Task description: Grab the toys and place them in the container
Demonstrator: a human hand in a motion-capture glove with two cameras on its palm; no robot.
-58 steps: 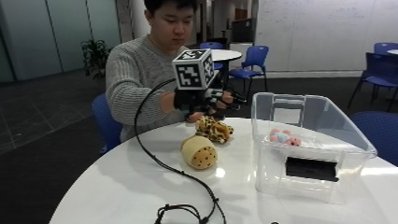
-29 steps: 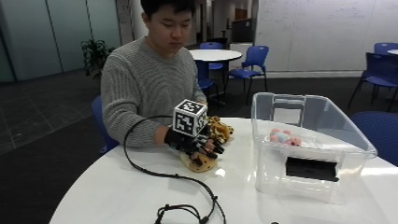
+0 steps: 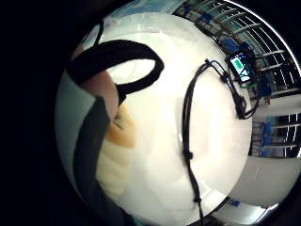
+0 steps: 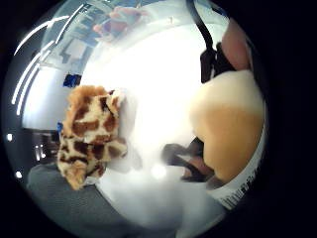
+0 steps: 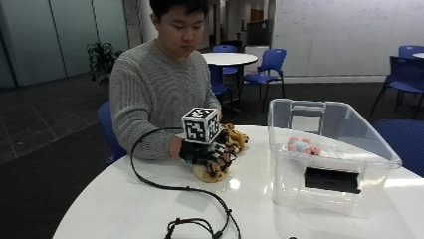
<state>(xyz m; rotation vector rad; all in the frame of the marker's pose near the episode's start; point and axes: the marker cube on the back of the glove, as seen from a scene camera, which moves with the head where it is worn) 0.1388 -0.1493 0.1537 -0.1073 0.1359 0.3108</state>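
The tan toy [image 5: 211,173] sits on the table [image 5: 132,209], left of the bin [image 5: 331,164], with the gloved hand [image 5: 205,153] curling its fingers over it; the spotted toy [image 5: 235,139] waits just behind. One pink toy [image 5: 301,146] is in the bin, two left.

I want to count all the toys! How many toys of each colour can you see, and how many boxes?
Tan toys: 1, the tan toy under the gloved right hand
Spotted brown toys: 1, the leopard-spotted toy
Pink toys: 1, the pink toy inside the box
Clear boxes: 1, the clear container
Total: 3 toys and 1 box
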